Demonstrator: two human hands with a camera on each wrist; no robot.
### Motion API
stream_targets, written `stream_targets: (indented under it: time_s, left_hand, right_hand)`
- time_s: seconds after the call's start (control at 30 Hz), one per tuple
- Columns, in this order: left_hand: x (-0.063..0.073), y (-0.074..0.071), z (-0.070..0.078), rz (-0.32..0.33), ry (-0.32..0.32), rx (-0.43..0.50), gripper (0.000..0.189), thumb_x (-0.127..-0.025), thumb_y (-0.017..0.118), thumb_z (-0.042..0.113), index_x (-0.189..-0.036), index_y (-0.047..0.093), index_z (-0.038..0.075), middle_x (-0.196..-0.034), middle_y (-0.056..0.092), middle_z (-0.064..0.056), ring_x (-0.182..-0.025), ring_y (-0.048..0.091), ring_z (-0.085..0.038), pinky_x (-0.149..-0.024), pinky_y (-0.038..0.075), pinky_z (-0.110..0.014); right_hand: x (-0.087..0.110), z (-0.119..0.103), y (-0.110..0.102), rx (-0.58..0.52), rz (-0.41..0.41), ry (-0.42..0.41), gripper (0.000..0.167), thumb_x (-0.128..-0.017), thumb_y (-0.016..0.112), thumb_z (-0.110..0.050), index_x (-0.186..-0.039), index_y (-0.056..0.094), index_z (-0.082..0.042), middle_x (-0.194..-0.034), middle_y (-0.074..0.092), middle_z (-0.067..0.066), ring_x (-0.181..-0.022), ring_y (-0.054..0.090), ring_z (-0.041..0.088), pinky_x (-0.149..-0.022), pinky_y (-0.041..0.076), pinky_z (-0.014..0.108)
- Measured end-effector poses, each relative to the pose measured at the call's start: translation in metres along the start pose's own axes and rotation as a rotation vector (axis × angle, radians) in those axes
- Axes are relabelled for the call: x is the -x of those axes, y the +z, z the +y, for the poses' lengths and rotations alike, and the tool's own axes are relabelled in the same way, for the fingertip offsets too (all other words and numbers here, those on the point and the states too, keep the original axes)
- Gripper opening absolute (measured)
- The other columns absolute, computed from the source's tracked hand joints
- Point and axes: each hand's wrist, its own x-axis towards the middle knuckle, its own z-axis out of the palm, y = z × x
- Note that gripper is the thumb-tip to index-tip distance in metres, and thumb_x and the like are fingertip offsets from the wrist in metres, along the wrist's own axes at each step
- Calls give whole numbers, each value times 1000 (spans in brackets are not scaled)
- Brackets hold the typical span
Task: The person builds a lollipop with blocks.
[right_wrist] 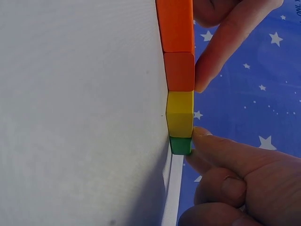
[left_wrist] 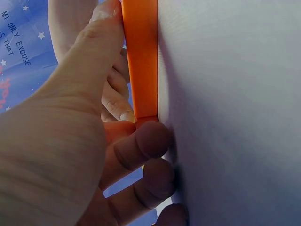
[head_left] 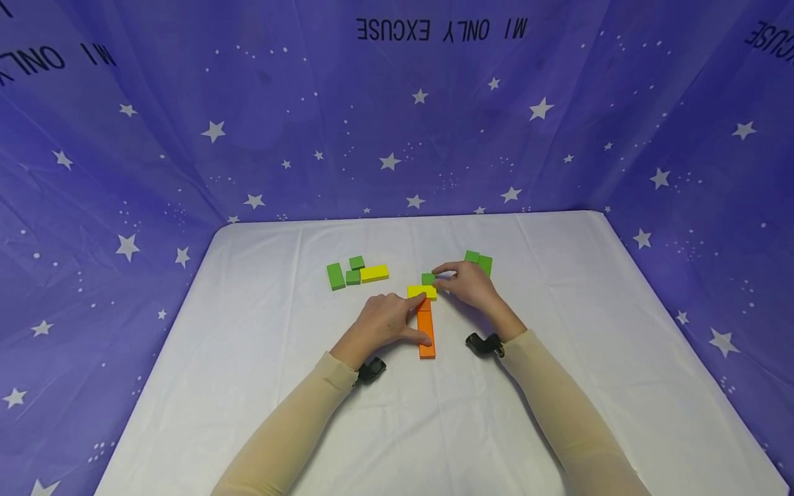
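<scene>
Starry purple cloth [head_left: 347, 124] backs the white table [head_left: 248, 413]. The left hand [head_left: 381, 320], thumb and forefinger spread, touches orange blocks [head_left: 424, 322]; beyond its forefinger lies a yellow block [head_left: 414, 291]. The right hand's [head_left: 471, 284] fingertips meet a small green block [head_left: 428, 278]; whether pinching, one cannot tell.

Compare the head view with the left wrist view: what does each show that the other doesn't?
Only the head view shows the green blocks, three on the left and others by the right hand. Only the left wrist view shows red lettering, cut off, on the backdrop. Both show the left hand, its thumb at the long orange block, and the white cloth.
</scene>
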Motion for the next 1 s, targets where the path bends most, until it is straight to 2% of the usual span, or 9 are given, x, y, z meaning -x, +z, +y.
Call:
stream_targets:
  time_s: [0.23, 0.4, 0.6, 0.77, 1.0]
  left_hand:
    - [0, 0, 0, 2, 0, -1, 96, -63, 66, 83, -140, 58, 26, -56, 29, 6, -49, 33, -14, -48, 27, -30]
    - [0, 1, 0, 4, -1, -2, 96, -62, 67, 83, -139, 59, 26, -55, 29, 6, -49, 35, -14, -48, 28, -30]
    - [0, 1, 0, 0, -6, -3, 98, -61, 66, 84, -140, 58, 27, -55, 30, 6, -49, 36, -14, -47, 29, -30]
    - [0, 2, 0, -3, -2, 0, 98, -62, 66, 84, -141, 57, 26, -55, 30, 6, -49, 34, -13, -48, 28, -30]
    - [0, 2, -1, 4, 4, -5, 100, -61, 65, 85, -142, 56, 27, -55, 30, 6, -49, 36, -13, -48, 28, -30]
  right_hand:
    - [-1, 1, -1, 10, 8, 9, 34, -88, 73, -36, -118, 74, -23, -79, 68, 1, -68, 59, 19, -56, 43, 31]
    - [-1, 2, -6, -7, 49, 36, 35, -89, 70, -42, -120, 72, -24, -89, 70, 2, -74, 61, 19, -60, 46, 33]
    - [1, 6, -16, -29, 112, 33, 34, -91, 69, -39, -121, 72, -23, -80, 65, 6, -65, 55, 21, -58, 42, 35]
    - [1, 10, -24, -48, 131, 19, 36, -92, 69, -39, -123, 71, -21, -69, 61, 8, -59, 48, 20, -56, 38, 35]
    - [0, 18, -35, -79, 177, 28, 40, -91, 70, -35, -127, 68, -18, -65, 58, 9, -60, 48, 22, -58, 38, 36]
